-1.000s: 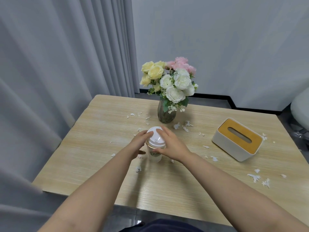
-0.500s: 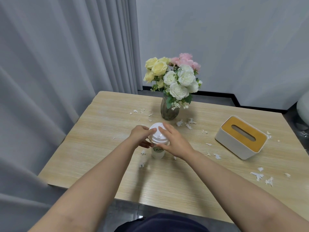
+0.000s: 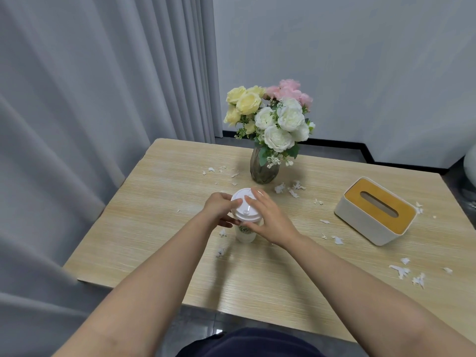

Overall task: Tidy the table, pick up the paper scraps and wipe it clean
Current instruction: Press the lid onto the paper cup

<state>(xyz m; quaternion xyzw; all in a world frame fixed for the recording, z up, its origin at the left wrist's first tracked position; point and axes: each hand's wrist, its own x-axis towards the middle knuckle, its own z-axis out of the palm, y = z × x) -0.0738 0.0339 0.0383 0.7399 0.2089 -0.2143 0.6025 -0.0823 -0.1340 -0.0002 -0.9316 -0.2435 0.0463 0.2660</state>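
Both hands close on a lidded cup at mid-counter. The left grip curls round the left side of the white lid, thumb lying on its top and fingertips tucked under the rim. The right grip wraps the right side, fingers over the lid's far edge and thumb low against the cup. Neither hand holds anything else. The cup stands upright on the counter; whether it holds liquid cannot be told.

Paper scraps, the task's objects, lie uncollected: two just left of the cup's base, a cluster by the vase, a few near the tissue box, and a scatter at the right front edge.

Hazards, as judged from this arrangement:
- If the lid is being pried off, a sudden release could jerk the cup and spill any contents, soaking the scraps at its base and making them harder to lift.
- If the cup is raised by the lid alone, the lid may part from the body and the cup drop.
- The vase, top-heavy with flowers, stands near the far side of the hands; a forward lurch could knock it.
- Moving forearms may fan light scraps off the front edge to the floor.
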